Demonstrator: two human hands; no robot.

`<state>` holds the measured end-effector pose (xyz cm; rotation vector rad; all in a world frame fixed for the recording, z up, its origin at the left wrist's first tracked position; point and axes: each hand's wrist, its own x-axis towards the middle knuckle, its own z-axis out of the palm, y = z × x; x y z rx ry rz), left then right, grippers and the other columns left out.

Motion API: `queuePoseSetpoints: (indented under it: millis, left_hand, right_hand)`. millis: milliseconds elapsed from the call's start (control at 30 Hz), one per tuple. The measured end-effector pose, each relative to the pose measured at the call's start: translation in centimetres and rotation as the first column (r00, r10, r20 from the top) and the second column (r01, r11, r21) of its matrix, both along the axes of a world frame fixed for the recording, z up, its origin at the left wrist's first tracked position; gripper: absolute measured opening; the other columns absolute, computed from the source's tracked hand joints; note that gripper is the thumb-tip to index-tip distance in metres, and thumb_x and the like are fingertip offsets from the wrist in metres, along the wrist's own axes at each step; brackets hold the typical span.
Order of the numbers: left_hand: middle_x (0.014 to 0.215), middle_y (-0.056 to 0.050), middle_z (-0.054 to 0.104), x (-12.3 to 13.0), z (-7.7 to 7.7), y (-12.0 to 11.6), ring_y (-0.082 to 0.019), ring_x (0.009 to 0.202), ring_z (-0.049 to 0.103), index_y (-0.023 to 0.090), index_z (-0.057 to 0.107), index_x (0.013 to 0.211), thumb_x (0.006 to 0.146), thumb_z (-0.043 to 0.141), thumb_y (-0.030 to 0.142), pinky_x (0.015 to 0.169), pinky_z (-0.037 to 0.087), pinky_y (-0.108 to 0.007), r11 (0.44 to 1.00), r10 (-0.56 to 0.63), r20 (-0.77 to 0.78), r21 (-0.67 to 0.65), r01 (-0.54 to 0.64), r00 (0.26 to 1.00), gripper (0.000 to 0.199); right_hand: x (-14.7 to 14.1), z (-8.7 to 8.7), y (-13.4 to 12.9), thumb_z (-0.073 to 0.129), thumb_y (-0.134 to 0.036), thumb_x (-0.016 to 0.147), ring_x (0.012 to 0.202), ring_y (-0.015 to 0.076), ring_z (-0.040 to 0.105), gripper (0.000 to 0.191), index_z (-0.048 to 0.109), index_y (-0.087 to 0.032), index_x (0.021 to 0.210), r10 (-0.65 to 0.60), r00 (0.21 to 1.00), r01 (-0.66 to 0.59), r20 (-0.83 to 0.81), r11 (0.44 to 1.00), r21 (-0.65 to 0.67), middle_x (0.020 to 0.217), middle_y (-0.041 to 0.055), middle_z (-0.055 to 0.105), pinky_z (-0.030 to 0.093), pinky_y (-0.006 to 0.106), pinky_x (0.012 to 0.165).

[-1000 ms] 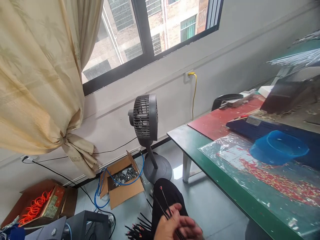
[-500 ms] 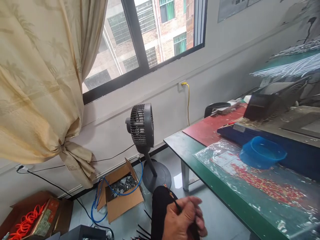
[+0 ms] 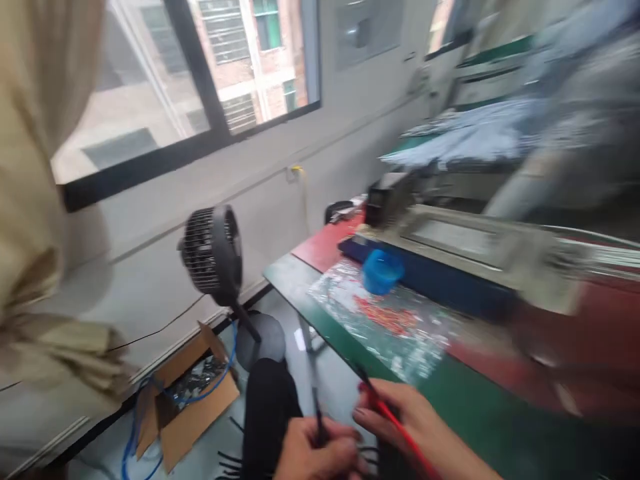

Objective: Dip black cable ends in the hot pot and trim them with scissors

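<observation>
My left hand (image 3: 320, 453) is low in the middle of the head view, fingers closed round a thin black cable (image 3: 318, 410) that sticks up from the grip. To its right, my right hand (image 3: 400, 410) is closed on a slim red-and-black wire (image 3: 393, 420); its black end points up and left, and its red length runs down past the wrist. The two hands are close together, apart, above my lap and beside the table's edge. Motion blur hides fine detail. More black cable ends (image 3: 230, 460) show at the lower left of my hands.
A green table (image 3: 325, 327) on the right bears a plastic sheet with small red and yellow pieces (image 3: 385, 317), a blue bowl (image 3: 381, 272) and a beige-and-blue machine (image 3: 445, 247). At left stand a floor fan (image 3: 213, 257) and an open cardboard box (image 3: 200, 413).
The view has swung to the right. My right hand with the red-and-black wire has come into clear sight. My left hand still holds a black cable, now lower in the picture.
</observation>
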<state>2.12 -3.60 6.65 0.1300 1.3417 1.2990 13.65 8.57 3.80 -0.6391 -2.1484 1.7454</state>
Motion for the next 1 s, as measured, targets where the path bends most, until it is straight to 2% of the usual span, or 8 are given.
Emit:
queuePoseSetpoints:
  millis: [133,267,467,600,700,767,833,1000]
  left_hand:
    - [0.048,-0.001,0.066,-0.9,-1.2,1.6,-0.006,0.03,0.046,0.013,0.061,0.072,0.04,0.079,0.045,0.032,0.019,-0.017,0.991,0.134,-0.078,0.027,-0.132,0.988,0.049]
    - [0.047,-0.001,0.065,-1.7,-1.5,2.3,-0.002,0.026,0.036,0.012,0.063,0.067,0.041,0.079,0.043,0.033,0.016,-0.018,0.984,0.179,-0.118,0.031,-0.176,0.977,0.044]
    - [0.041,-0.001,0.059,-1.2,-2.4,2.8,0.001,0.025,0.029,0.011,0.064,0.057,0.044,0.078,0.044,0.034,0.01,-0.017,0.998,0.057,-0.065,0.011,-0.056,0.996,0.038]
    - [0.035,0.001,0.052,-0.5,-3.1,3.2,0.002,0.025,0.027,0.012,0.06,0.046,0.044,0.077,0.046,0.035,0.007,-0.018,0.998,-0.055,-0.027,0.01,0.055,0.998,0.038]
    - [0.027,0.008,0.035,-0.1,-3.3,3.2,0.002,0.026,0.024,0.013,0.061,0.046,0.046,0.076,0.046,0.036,0.007,-0.018,0.995,-0.099,0.021,0.024,0.099,0.995,0.037]
    - [0.028,0.009,0.034,0.0,-3.4,3.2,0.002,0.026,0.022,0.014,0.062,0.048,0.045,0.077,0.045,0.036,0.006,-0.018,0.996,-0.083,0.053,0.028,0.081,0.995,0.034]
    - [0.029,0.009,0.034,-0.1,-3.4,3.2,0.002,0.026,0.021,0.015,0.062,0.049,0.043,0.078,0.044,0.036,0.005,-0.017,0.999,-0.046,0.065,0.029,0.045,0.997,0.034]
    - [0.026,0.011,0.027,-0.8,-3.5,3.2,0.002,0.025,0.018,0.015,0.056,0.045,0.045,0.076,0.047,0.034,0.005,-0.017,0.999,-0.032,0.077,0.01,0.031,0.996,0.038]
  right_hand:
    - [-0.1,0.0,0.8,0.056,-0.054,0.073,0.055,0.0082,0.036,0.041,0.057,-0.013,0.068,-0.012,1.0,0.011,-0.011,0.991,-0.132,0.057,-0.003,0.043,0.03,0.019,0.05]
    - [-0.1,-0.1,0.8,0.062,-0.05,0.07,0.06,0.0091,0.04,0.037,0.062,-0.012,0.07,-0.001,0.999,-0.004,-0.04,0.993,-0.122,0.062,-0.0021,0.047,0.031,0.019,0.054]
    - [0.1,-0.2,0.9,0.066,-0.048,0.066,0.061,0.0099,0.044,0.037,0.067,-0.014,0.082,-0.077,0.988,0.055,-0.132,0.984,-0.167,0.066,-0.0014,0.052,0.035,0.02,0.058]
    - [0.2,-0.1,1.1,0.065,-0.048,0.068,0.062,0.01,0.046,0.036,0.066,-0.013,0.075,-0.092,0.98,0.064,-0.178,0.985,-0.158,0.065,-0.0005,0.055,0.036,0.021,0.059]
    - [0.3,-0.3,1.2,0.064,-0.049,0.067,0.054,0.0075,0.042,0.037,0.059,-0.012,0.069,-0.166,0.976,0.106,-0.144,0.929,-0.354,0.057,-0.0022,0.05,0.034,0.02,0.053]
    - [0.3,-0.6,1.3,0.065,-0.049,0.065,0.05,0.0064,0.04,0.039,0.056,-0.012,0.07,-0.186,0.974,0.1,-0.125,0.86,-0.5,0.054,-0.0034,0.048,0.032,0.019,0.049]
    - [0.3,-0.7,1.3,0.067,-0.048,0.064,0.049,0.0058,0.039,0.039,0.055,-0.012,0.072,-0.185,0.973,0.079,-0.138,0.83,-0.552,0.054,-0.0038,0.047,0.03,0.018,0.047]
    - [0.3,-0.2,1.3,0.07,-0.04,0.065,0.058,0.0067,0.042,0.033,0.063,-0.011,0.079,-0.124,0.969,0.021,-0.215,0.904,-0.427,0.065,-0.0018,0.052,0.032,0.018,0.052]
